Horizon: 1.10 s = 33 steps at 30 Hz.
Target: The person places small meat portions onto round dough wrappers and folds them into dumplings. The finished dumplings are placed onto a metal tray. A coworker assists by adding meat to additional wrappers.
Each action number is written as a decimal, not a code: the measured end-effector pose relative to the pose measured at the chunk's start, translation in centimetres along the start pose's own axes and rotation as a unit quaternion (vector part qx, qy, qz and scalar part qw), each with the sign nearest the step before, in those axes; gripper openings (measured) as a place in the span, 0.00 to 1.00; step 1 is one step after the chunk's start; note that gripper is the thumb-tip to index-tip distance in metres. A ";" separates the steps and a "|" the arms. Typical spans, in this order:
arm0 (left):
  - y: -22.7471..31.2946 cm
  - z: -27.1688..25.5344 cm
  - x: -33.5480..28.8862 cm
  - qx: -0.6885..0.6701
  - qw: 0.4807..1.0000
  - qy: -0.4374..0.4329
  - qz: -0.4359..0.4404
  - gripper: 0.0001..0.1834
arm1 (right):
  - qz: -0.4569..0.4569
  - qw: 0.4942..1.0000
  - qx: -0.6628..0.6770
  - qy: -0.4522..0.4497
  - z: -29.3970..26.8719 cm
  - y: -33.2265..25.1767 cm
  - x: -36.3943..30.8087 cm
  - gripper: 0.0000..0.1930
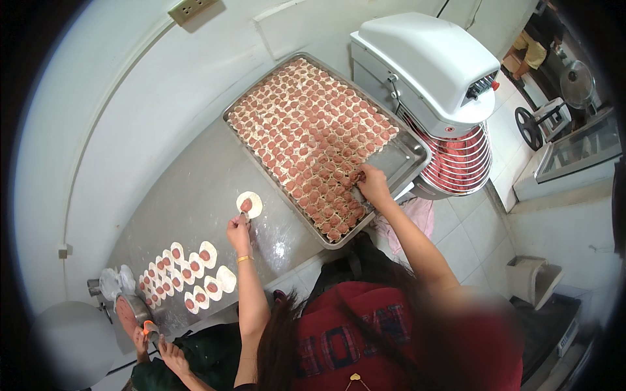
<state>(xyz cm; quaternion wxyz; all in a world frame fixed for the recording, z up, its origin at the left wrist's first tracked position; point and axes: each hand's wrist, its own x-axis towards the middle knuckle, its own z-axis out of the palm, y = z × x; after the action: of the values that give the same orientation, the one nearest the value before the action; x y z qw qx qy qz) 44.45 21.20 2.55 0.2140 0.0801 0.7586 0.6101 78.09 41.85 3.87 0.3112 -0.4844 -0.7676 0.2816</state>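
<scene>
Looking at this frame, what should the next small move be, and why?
Probably bring the right hand from the tray to the wrapper at the left hand and gather it round its filling: that wrapper is spread open, while the tray's dumplings look gathered.

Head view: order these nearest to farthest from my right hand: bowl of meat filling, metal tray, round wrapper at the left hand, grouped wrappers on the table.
1. Metal tray: the right hand is over its near right part.
2. Round wrapper: left of the tray, at the left hand.
3. Grouped wrappers: farther left.
4. Bowl of meat filling: far lower left.
</scene>
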 end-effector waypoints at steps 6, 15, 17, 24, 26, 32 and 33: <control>-1.5 0.1 2.1 0.230 0.970 0.012 0.075 0.12 | 0.022 0.999 -0.031 0.026 -2.4 -2.4 -0.7 0.21; -1.6 0.2 0.6 -0.345 0.928 -0.074 -0.115 0.13 | -0.046 0.987 0.120 -0.100 0.0 -10.7 -3.9 0.18; -0.4 -0.2 -0.7 -0.372 0.912 -0.123 -0.125 0.13 | 0.012 0.943 0.271 -0.194 2.8 -12.7 -4.5 0.16; 2.1 -1.9 -9.7 -0.390 0.881 -0.251 -0.097 0.17 | 0.319 0.691 0.566 -0.317 10.7 -16.6 -7.6 0.11; 1.8 -2.3 -10.6 -0.337 0.918 -0.172 -0.119 0.16 | 0.330 0.718 0.522 -0.322 11.9 -15.9 -8.5 0.10; -1.5 -4.4 -10.8 0.090 0.985 -0.137 -0.043 0.12 | 0.238 0.860 0.296 -0.340 13.2 -13.6 -9.9 0.09; -1.9 -4.5 -10.8 0.117 0.982 -0.141 -0.037 0.12 | 0.222 0.873 0.263 -0.344 13.1 -13.5 -9.9 0.10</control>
<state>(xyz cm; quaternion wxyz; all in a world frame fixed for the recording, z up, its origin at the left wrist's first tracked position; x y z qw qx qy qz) 52.46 12.65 3.92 0.3301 0.1618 0.7894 0.4917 63.91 25.99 3.24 0.0722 -0.4151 -0.5959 0.6836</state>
